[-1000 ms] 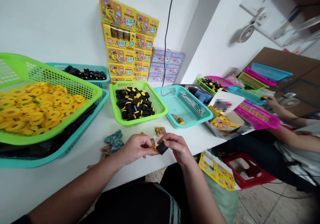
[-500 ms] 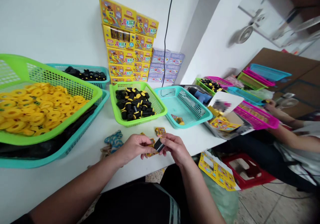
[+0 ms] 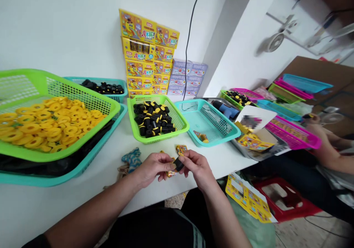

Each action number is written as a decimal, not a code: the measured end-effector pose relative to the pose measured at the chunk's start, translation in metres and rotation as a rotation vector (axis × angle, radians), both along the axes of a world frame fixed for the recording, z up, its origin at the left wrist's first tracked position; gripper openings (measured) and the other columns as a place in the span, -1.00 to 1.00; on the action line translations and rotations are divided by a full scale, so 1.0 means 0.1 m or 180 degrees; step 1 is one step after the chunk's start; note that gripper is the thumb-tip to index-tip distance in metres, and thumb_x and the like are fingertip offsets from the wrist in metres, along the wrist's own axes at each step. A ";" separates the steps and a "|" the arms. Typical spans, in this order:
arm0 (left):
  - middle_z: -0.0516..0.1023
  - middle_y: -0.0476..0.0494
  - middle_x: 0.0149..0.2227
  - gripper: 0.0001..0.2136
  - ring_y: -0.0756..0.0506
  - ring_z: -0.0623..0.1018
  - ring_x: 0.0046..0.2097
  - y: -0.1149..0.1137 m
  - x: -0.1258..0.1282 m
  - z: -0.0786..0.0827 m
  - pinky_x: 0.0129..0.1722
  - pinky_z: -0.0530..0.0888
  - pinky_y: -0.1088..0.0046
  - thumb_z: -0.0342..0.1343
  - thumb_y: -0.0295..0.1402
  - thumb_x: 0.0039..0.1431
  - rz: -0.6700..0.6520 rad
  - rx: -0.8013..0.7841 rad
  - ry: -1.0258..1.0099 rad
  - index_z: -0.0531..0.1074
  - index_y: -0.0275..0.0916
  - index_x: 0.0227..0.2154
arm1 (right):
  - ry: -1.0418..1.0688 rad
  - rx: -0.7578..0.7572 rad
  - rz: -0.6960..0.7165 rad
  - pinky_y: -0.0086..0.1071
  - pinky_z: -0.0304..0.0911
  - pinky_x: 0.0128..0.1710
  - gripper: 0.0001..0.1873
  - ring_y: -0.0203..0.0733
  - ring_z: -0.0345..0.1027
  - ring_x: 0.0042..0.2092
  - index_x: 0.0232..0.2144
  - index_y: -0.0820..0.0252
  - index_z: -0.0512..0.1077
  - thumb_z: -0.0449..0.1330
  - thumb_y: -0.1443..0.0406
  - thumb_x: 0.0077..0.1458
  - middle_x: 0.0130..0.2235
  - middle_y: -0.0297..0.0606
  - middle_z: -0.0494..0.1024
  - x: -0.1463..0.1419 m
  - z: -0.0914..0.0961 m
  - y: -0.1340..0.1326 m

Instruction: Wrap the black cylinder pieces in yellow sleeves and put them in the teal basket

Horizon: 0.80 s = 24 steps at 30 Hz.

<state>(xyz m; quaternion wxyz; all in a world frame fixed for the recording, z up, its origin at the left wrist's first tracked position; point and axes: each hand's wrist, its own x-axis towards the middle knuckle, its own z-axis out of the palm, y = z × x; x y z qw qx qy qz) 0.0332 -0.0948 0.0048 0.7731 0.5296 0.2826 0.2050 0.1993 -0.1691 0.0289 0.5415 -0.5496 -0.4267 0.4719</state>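
A small black plastic cylinder point(image 3: 179, 163) is held between my two hands, near the front edge of the white table. My left hand point(image 3: 155, 170) is closed, its thumb and fingers pinching the cylinder's left end. On the other side my right hand point(image 3: 197, 167) is closed around the right end, partly covering it. Small printed yellow wrappers point(image 3: 181, 149) lie on the table just behind and below the fingers. A blue patterned cloth point(image 3: 132, 160) sits left of my left hand.
Beyond my hands stands a green basket point(image 3: 155, 139) of black-and-yellow cylinders. Beside it is a turquoise basket point(image 3: 212, 135) with a few small pieces. At left, another green basket point(image 3: 63, 157) holds yellow rings. Yellow boxes point(image 3: 143, 69) are stacked by the wall. A co-worker's arm point(image 3: 329, 145) is at right.
The whole view has shifted, so things appear slightly further right and lower. Both hands still hold the black cylinder, which now shows less of its side between the fingers.
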 end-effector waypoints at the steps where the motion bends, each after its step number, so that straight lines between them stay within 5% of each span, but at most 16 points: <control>1: 0.43 -0.07 -0.57 -0.64 0.05 0.34 -0.61 0.00 0.00 0.00 -0.66 0.14 0.54 0.34 -0.12 -0.12 0.0020 0.0036 0.0029 0.48 -0.36 -0.43 | 0.0042 -0.0052 0.0004 -0.54 0.15 -0.65 -0.60 -0.36 0.32 -0.60 -0.51 0.25 0.39 0.34 0.03 -0.05 -0.59 -0.33 0.47 -0.01 0.00 0.01; 6: 0.45 -0.09 -0.52 -0.68 0.01 0.39 -0.45 0.00 0.03 0.01 -0.45 0.29 0.51 0.35 -0.15 -0.10 0.0328 0.0303 -0.0180 0.48 -0.35 -0.52 | 0.0397 -0.0373 -0.0148 -0.56 0.10 -0.72 -0.55 -0.36 0.27 -0.67 -0.52 0.23 0.34 0.35 -0.02 -0.09 -0.67 -0.38 0.41 -0.06 0.00 0.05; 11: 0.45 -0.09 -0.52 -0.66 -0.01 0.39 -0.44 -0.02 0.07 -0.04 -0.38 0.30 0.45 0.35 -0.14 -0.07 0.0499 -0.0118 -0.0504 0.43 -0.34 -0.54 | 0.0458 -0.0360 -0.0225 -0.57 0.06 -0.73 -0.53 -0.38 0.23 -0.68 -0.52 0.22 0.32 0.35 -0.03 -0.12 -0.68 -0.39 0.41 -0.10 0.01 0.09; 14: 0.48 -0.13 -0.50 -0.64 -0.04 0.42 -0.43 -0.05 0.07 -0.05 -0.40 0.29 0.44 0.36 -0.12 -0.09 0.0528 -0.0374 -0.0650 0.40 -0.33 -0.55 | 0.0243 -0.0285 -0.0253 -0.56 0.07 -0.71 -0.52 -0.38 0.23 -0.67 -0.51 0.22 0.33 0.33 -0.06 -0.10 -0.69 -0.37 0.40 -0.11 -0.03 0.10; 24: 0.53 -0.20 -0.49 -0.60 -0.07 0.47 -0.43 -0.06 0.10 0.03 -0.40 0.30 0.43 0.37 -0.07 -0.16 0.0660 -0.0038 -0.0468 0.47 -0.36 -0.47 | -0.0770 0.0081 -0.0434 -0.50 0.12 -0.61 -0.44 -0.36 0.21 -0.59 -0.52 0.23 0.35 0.28 -0.16 -0.10 -0.63 -0.36 0.37 -0.08 -0.10 0.14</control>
